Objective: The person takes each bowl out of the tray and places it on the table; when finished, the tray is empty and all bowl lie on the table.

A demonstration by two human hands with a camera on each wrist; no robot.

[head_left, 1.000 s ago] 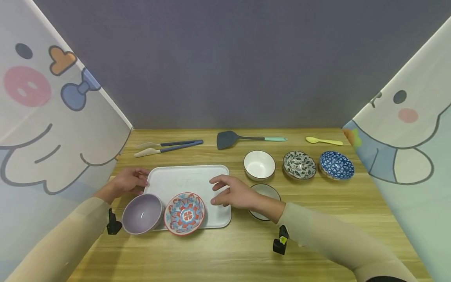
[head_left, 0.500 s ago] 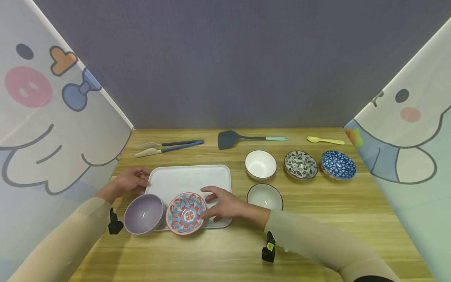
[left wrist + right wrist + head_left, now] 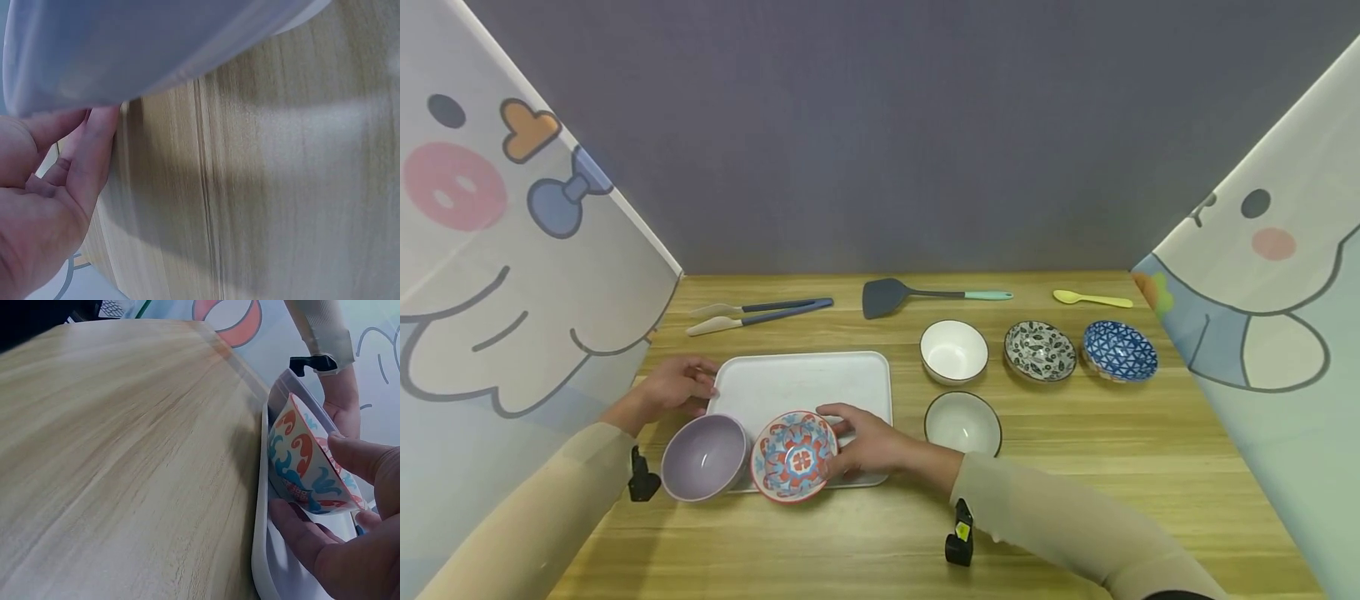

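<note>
My right hand (image 3: 868, 442) grips the right side of a bowl with a red and blue flower pattern (image 3: 793, 457). In the right wrist view, the thumb (image 3: 359, 456) lies over the bowl's rim and the other fingers pass beneath its outer wall. This bowl sits on the near part of a white tray (image 3: 805, 377), beside a plain purple bowl (image 3: 703, 458). My left hand (image 3: 673, 387) rests at the tray's left edge, just behind the purple bowl, fingers relaxed. In the left wrist view, the purple bowl (image 3: 125, 50) hides the fingertips.
Right of the tray stand a white bowl (image 3: 953, 350), a dark-rimmed pale bowl (image 3: 962, 421), a leaf-patterned bowl (image 3: 1040, 351) and a blue patterned bowl (image 3: 1120, 350). Along the back lie tongs (image 3: 786, 308), a spatula (image 3: 886, 297) and a yellow spoon (image 3: 1093, 299).
My right hand has moved left and down across the tray to the patterned bowl and taken hold of its right rim. The left hand has stayed at the tray's edge.
</note>
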